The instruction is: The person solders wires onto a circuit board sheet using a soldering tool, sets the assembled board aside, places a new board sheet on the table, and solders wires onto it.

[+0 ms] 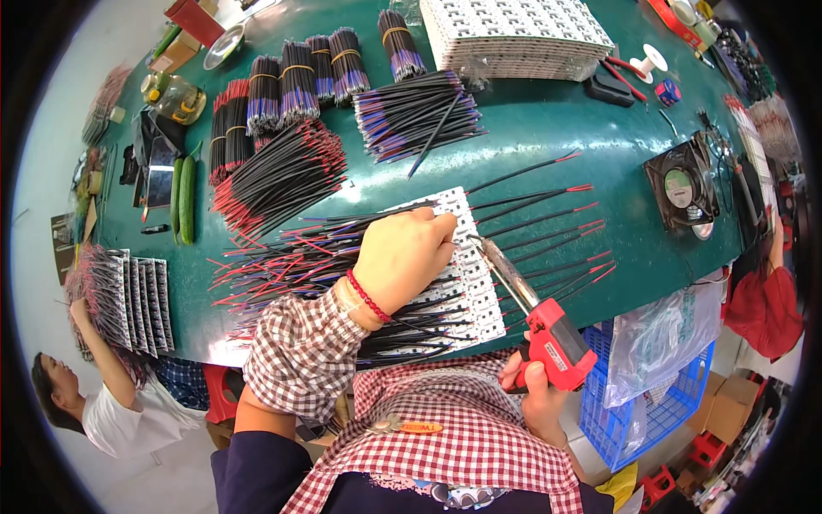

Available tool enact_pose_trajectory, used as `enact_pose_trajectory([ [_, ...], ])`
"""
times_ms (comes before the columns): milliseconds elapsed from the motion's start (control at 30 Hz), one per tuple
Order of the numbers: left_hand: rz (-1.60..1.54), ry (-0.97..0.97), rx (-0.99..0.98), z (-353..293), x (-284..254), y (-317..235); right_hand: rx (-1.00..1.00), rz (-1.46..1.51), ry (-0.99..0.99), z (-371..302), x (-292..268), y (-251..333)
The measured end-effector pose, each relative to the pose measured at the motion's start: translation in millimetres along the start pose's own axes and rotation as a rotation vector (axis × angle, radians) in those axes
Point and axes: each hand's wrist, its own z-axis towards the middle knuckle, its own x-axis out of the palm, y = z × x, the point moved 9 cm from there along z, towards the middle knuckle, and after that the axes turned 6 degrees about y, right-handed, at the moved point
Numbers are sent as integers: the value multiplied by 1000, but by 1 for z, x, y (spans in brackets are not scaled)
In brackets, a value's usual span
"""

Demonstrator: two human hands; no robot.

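Note:
My right hand (538, 399) grips a red and black soldering gun (556, 344) by its handle, at the table's near edge. Its metal barrel slants up and left, and the tip is at a white circuit board panel (484, 295). Over the panel, close to that tip, my left hand (406, 257) is closed; what its fingers pinch is hidden. Black wires (535, 227) with red ends stick out past the panel's right side. A loose spread of black, red and blue wires (282, 272) lies to the left, partly under my left forearm.
Wire piles (282, 176) and banded wire bundles (298, 81) lie beyond my hands. A stack of white panels (518, 34) is at the back. On the right are a small fan (681, 187) and a blue crate (604, 428). Another person (120, 411) sits at the left.

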Motion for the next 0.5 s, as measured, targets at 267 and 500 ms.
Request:
enact_pose_trajectory([
  [267,52,-64,-2,-1,10,3,75,-35,20,0,5,-9],
  [500,53,-107,10,0,12,1,115,-117,1,2,6,-10],
])
